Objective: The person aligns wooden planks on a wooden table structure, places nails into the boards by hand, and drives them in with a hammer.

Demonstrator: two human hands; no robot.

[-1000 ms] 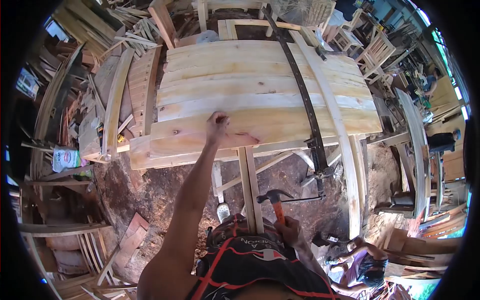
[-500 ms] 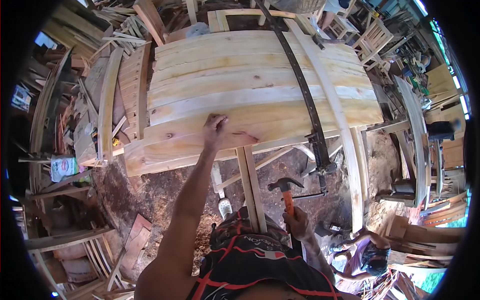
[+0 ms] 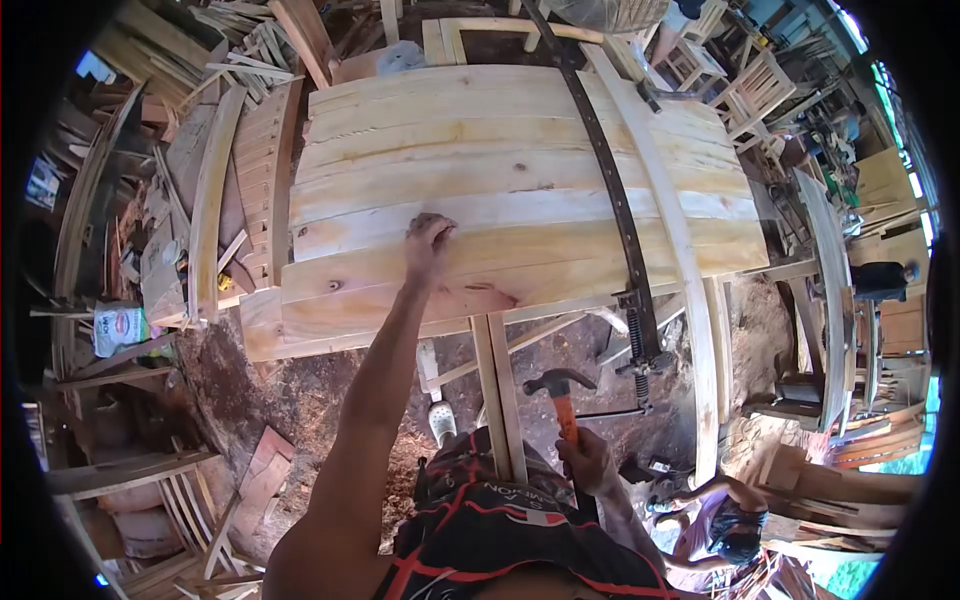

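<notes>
My left hand (image 3: 430,236) reaches out over the wooden panel, fingers curled near the seam behind the front board (image 3: 400,287). Whether those fingers pinch anything is hidden. Several pale planks lie side by side to form the panel (image 3: 440,140). In my right hand (image 3: 588,462) is a claw hammer (image 3: 565,405), held upright by its orange handle, its dark head above my fist. A long dark bar clamp (image 3: 612,180) lies across the panel, its screw end hanging over the front edge. To its right rests a long pale timber (image 3: 668,215).
A pair of upright wooden strips (image 3: 497,400) stands between my body and the panel. Another person (image 3: 725,520) crouches at the lower right. Stacked timber (image 3: 150,60) fills the left, and wooden chair frames (image 3: 755,95) stand at the back right. Shavings litter the floor.
My left hand has moved slightly away from me across the panel, still curled. The hammer stays in my right hand. The view has shifted a little.
</notes>
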